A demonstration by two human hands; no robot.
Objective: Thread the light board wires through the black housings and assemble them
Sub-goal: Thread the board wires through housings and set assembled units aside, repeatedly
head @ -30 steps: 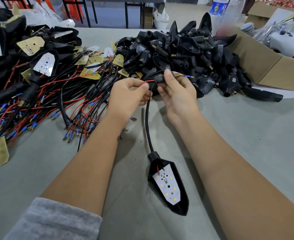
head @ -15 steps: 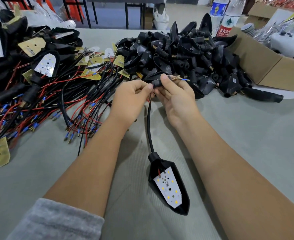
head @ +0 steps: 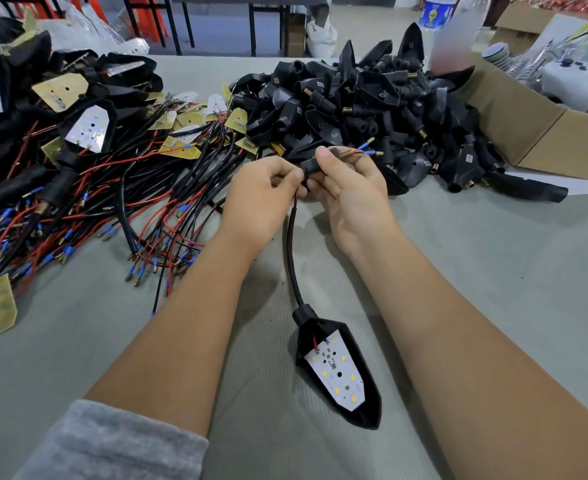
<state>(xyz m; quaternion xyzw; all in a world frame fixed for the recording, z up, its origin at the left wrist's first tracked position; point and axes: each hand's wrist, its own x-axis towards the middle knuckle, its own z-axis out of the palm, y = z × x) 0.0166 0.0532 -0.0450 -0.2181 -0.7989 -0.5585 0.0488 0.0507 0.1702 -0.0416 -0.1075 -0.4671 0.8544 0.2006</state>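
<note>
A black shield-shaped housing (head: pixel 365 415) lies on the grey table near me with a white light board (head: pixel 335 374) seated in it. Its black sleeved wire (head: pixel 290 258) rises to my hands. My right hand (head: pixel 351 192) grips a small black stem housing (head: pixel 311 167) whose threaded brass end points right; the blue-tipped wire ends (head: pixel 367 148) stick out past that end. My left hand (head: pixel 261 199) pinches the wire just at the stem's left end.
A heap of black housings (head: pixel 372 105) lies behind my hands. Loose boards with red and black wires (head: pixel 119 202) spread over the left. A cardboard box (head: pixel 528 133) stands at the right, with bottles behind it.
The blue-tipped wire ends have come further out of the stem's threaded end. My hands have drawn closer together around the stem; the housing with the board stays put.
</note>
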